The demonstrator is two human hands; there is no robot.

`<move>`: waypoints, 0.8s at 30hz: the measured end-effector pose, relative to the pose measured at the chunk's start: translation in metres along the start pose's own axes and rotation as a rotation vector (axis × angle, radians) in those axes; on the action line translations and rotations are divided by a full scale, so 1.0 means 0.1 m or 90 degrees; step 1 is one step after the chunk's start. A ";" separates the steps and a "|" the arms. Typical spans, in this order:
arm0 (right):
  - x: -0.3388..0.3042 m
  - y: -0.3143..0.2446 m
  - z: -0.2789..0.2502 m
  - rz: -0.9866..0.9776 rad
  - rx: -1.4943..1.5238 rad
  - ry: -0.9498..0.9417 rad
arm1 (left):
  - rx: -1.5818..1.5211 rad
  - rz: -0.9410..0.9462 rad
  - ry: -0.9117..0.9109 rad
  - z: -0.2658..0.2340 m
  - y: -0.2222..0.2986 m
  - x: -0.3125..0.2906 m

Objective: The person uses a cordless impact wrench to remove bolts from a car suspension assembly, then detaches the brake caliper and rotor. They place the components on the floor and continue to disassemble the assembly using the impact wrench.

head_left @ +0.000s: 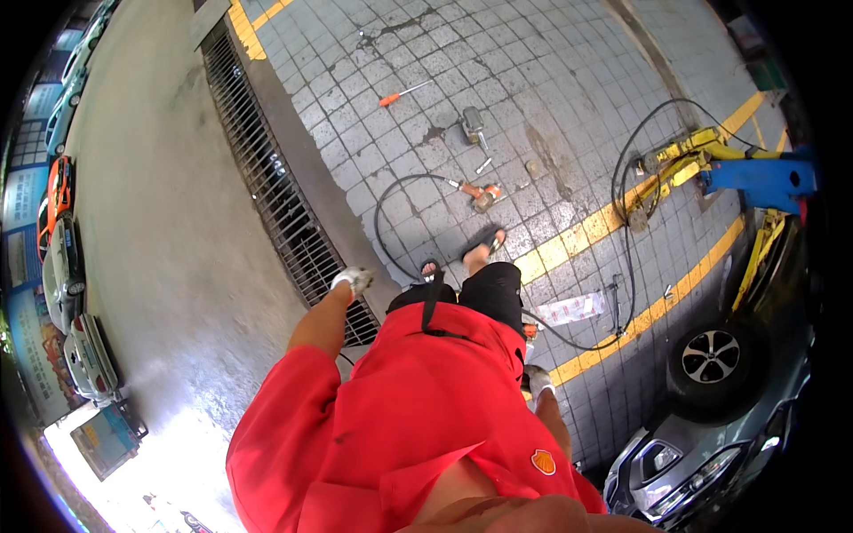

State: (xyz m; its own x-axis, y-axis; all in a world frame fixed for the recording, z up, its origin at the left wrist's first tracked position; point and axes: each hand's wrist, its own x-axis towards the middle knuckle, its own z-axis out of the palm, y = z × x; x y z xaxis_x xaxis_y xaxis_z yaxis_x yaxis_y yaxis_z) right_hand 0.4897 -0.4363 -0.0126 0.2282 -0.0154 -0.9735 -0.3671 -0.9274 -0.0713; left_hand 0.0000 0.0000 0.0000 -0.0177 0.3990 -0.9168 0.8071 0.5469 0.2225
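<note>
My left hand (357, 281), in a pale work glove, hangs over the floor grating by my left side. Nothing shows in it, but its fingers are too small to read. My right hand (538, 380), also gloved, is beside my right hip, partly covered by my red shirt. A small orange-and-dark object (530, 330) shows just past it; whether the hand touches it is hidden. On the tiles past my feet lie an orange air impact wrench (482, 197) with a black hose, a grey power tool (473, 124), a metal socket piece (483, 165) and an orange-handled screwdriver (391, 99).
To my right stands a grey car (684, 466) with its front wheel (711, 357) turned toward me. A yellow-and-blue lift arm (684, 164) reaches in, with hoses around it. A printed sheet (570, 309) lies on the tiles. A metal drain grating (267, 169) runs along my left.
</note>
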 end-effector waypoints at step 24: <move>1.06 -5.65 0.14 -0.223 0.041 -0.040 | -0.103 -0.021 0.079 -2.29 2.36 0.78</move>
State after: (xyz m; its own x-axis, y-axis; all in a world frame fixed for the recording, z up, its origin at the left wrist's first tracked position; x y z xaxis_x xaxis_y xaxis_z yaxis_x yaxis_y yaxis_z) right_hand 0.7085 0.0918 -0.0788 0.2950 0.3234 -0.8991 -0.3334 -0.8470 -0.4141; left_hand 0.0538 0.3290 0.0569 -0.1236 0.4610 -0.8788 0.7002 0.6680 0.2519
